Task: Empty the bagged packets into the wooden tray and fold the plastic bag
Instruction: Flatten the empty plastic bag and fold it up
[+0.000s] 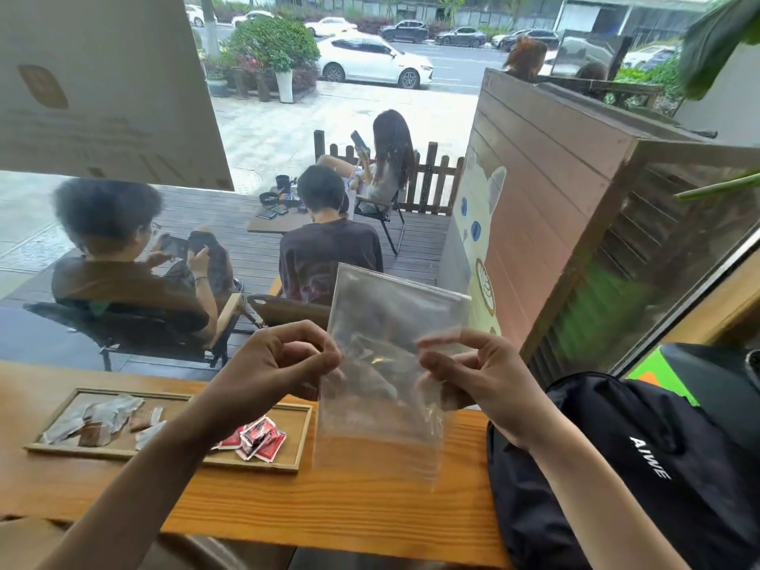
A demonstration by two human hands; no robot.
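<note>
Both hands hold a clear plastic bag upright above the table.

The left hand point(283, 362) pinches the left edge of the plastic bag point(386, 376) and the right hand point(477, 374) pinches its right edge, thumb and fingers closed on the film. Below and left of the left hand, the wooden tray point(294, 462) lies on the table point(329, 512), holding red packets point(257, 438) and silvery-brown packets point(98, 419). A black backpack point(641, 466) sits under the right forearm.

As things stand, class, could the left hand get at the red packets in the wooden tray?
Probably not yet: the left hand is pinching the plastic bag. Once it lets go, the red packets lie uncovered in the wooden tray just below that forearm.
</note>
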